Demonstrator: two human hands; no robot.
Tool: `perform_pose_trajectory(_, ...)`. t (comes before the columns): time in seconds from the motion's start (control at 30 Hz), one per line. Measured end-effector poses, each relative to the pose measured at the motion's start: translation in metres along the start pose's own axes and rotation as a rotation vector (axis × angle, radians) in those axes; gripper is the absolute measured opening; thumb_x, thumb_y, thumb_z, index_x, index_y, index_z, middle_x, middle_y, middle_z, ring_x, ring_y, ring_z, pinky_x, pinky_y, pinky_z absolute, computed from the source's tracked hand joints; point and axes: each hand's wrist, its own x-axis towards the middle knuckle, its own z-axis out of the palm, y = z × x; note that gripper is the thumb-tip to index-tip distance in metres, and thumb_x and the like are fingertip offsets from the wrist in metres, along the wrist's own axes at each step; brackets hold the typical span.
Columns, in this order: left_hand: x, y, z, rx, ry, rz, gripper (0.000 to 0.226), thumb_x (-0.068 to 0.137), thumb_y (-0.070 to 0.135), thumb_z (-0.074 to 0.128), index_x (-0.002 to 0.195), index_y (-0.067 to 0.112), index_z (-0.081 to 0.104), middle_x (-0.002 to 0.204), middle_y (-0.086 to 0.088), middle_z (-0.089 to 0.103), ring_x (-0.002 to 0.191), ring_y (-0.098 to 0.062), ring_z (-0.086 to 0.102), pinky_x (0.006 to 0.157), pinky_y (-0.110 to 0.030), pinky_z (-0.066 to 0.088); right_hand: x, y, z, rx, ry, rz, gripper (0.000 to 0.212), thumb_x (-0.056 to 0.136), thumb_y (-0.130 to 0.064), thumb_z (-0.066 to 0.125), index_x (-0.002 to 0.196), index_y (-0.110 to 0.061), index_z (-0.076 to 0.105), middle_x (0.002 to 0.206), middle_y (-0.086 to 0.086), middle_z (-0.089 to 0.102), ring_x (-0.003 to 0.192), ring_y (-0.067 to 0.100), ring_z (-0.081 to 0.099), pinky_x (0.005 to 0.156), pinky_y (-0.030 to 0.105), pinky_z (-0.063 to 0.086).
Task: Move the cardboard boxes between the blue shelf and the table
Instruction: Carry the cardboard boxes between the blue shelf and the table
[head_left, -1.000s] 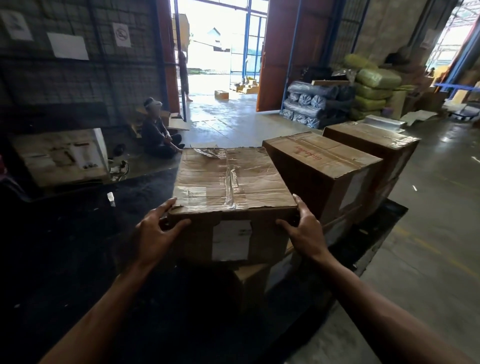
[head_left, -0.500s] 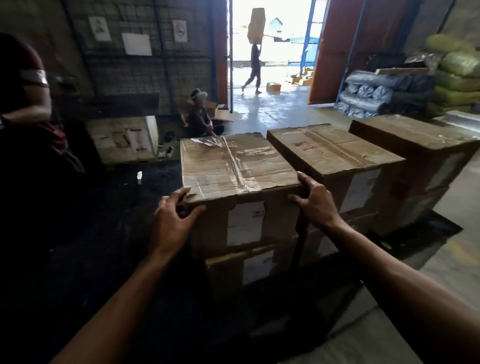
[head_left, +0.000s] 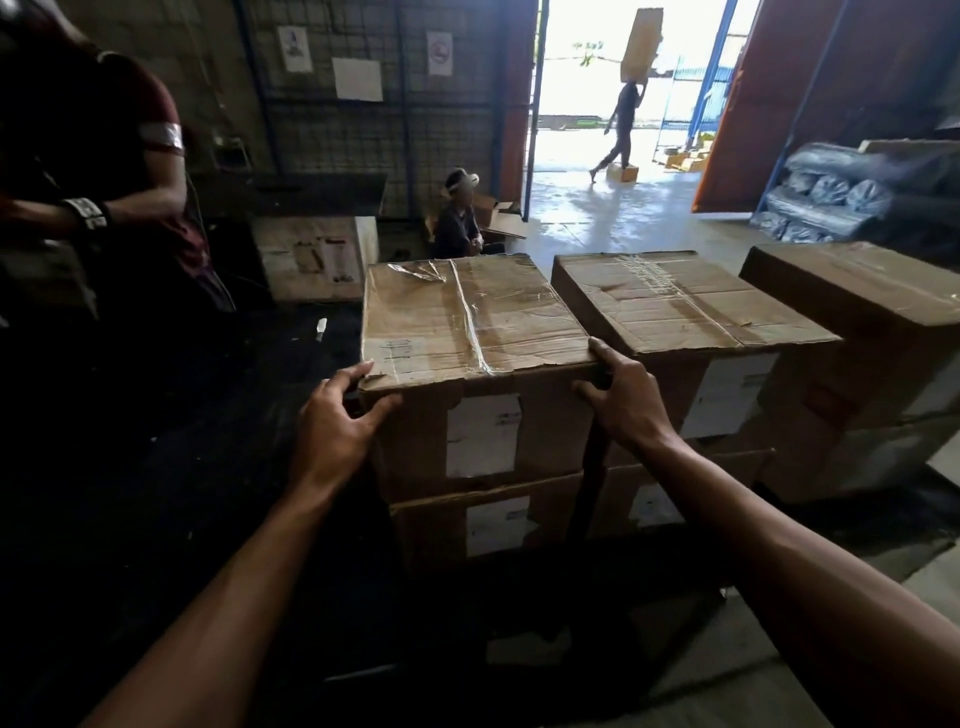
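A taped cardboard box (head_left: 467, 332) with a white label on its near face rests on top of another box (head_left: 488, 525). My left hand (head_left: 335, 423) grips its near left corner. My right hand (head_left: 626, 397) grips its near right corner, fingers over the top edge. To the right stand a second stack of boxes (head_left: 675, 306) and a third stack (head_left: 857, 306), all on a dark low surface (head_left: 519, 613).
A person in a dark red shirt (head_left: 98, 171) stands close at the left. Another person (head_left: 460, 218) sits on the floor by the mesh wall. Someone carrying a box (head_left: 626, 124) walks past the open doorway. Wrapped rolls (head_left: 831, 192) lie at the right.
The view has swung left and come nearer the box. Both hands keep their hold on its near corners. The standing person has come into view at the left.
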Motion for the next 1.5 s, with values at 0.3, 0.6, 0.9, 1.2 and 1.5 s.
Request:
perform_pose_trajectory(0.3, 0.023, 0.017, 0.002, -0.185, -0.126, -0.169, 0.086, 0.078, 0.061, 0.07, 0.149, 0.023, 0.04, 0.143, -0.008, 0.053, 0.125, -0.018, 0.054, 0.101, -0.033, 0.046, 0.02, -0.01, -0.009, 0.085, -0.111, 0.101, 0.083, 0.083, -0.058, 0.067, 0.147, -0.011, 0.043, 0.144, 0.01, 0.053, 0.133, 0.024, 0.049, 0.11, 0.031, 0.037)
perform_pose_trajectory(0.6, 0.04, 0.002, 0.023, -0.316, -0.15, -0.241, 0.091, 0.076, 0.042, 0.072, 0.152, 0.015, 0.031, 0.13, -0.005, 0.064, 0.111, -0.012, 0.065, 0.085, -0.018, 0.054, 0.054, 0.001, 0.011, 0.366, -0.206, 0.161, 0.059, 0.076, -0.048, 0.079, 0.128, -0.026, 0.061, 0.119, -0.007, 0.069, 0.098, 0.005, 0.067, 0.087, 0.023, 0.053)
perform_pose_trajectory(0.9, 0.041, -0.007, 0.031, -0.364, -0.139, -0.184, 0.081, 0.085, 0.034, 0.071, 0.152, 0.015, 0.031, 0.13, -0.006, 0.064, 0.109, -0.01, 0.067, 0.09, -0.025, 0.056, 0.058, 0.005, 0.016, 0.337, -0.157, 0.076, 0.092, 0.08, -0.04, 0.078, 0.154, -0.018, 0.029, 0.153, 0.006, 0.04, 0.119, 0.007, 0.045, 0.105, 0.024, 0.039)
perform_pose_trajectory(1.2, 0.039, 0.001, 0.032, -0.363, -0.114, -0.174, 0.071, 0.091, 0.017, 0.066, 0.151, 0.019, 0.029, 0.113, 0.003, 0.066, 0.092, 0.001, 0.069, 0.075, -0.014, 0.054, 0.057, 0.008, 0.018, 0.382, -0.155, 0.071, 0.088, 0.081, -0.036, 0.078, 0.153, -0.018, 0.031, 0.149, 0.006, 0.044, 0.116, 0.009, 0.048, 0.107, 0.029, 0.042)
perform_pose_trajectory(1.5, 0.028, 0.027, 0.014, -0.316, -0.136, -0.169, 0.07, 0.093, 0.02, 0.064, 0.153, 0.015, 0.029, 0.126, -0.005, 0.063, 0.098, -0.002, 0.065, 0.074, -0.013, 0.054, 0.045, -0.009, 0.008, 0.439, -0.125, 0.112, 0.085, 0.08, -0.032, 0.08, 0.152, -0.02, 0.035, 0.142, 0.002, 0.05, 0.106, 0.005, 0.053, 0.088, 0.012, 0.041)
